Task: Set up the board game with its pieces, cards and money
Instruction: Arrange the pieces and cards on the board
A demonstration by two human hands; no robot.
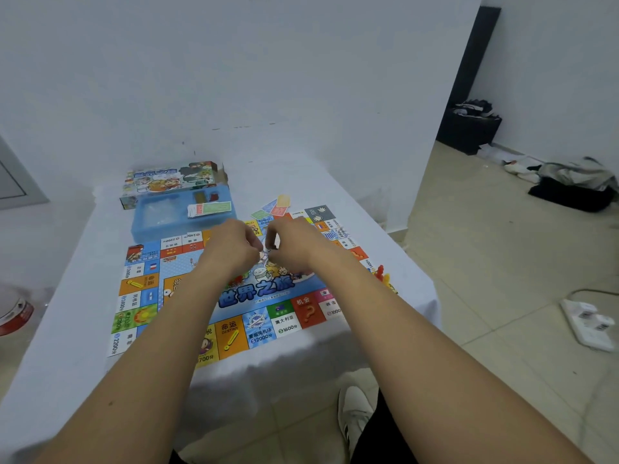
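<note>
Left hand and right hand meeting over colourful printed paper game board, both grips pinching something tiny between fingertips, likely separating it before placing; item unidentifiable.

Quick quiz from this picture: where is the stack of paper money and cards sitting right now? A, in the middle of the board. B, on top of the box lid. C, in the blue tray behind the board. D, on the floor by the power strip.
C: the stack of paper money and cards lies inside the blue tray, which sits on the table just beyond the board and in front of the box lid.
</note>
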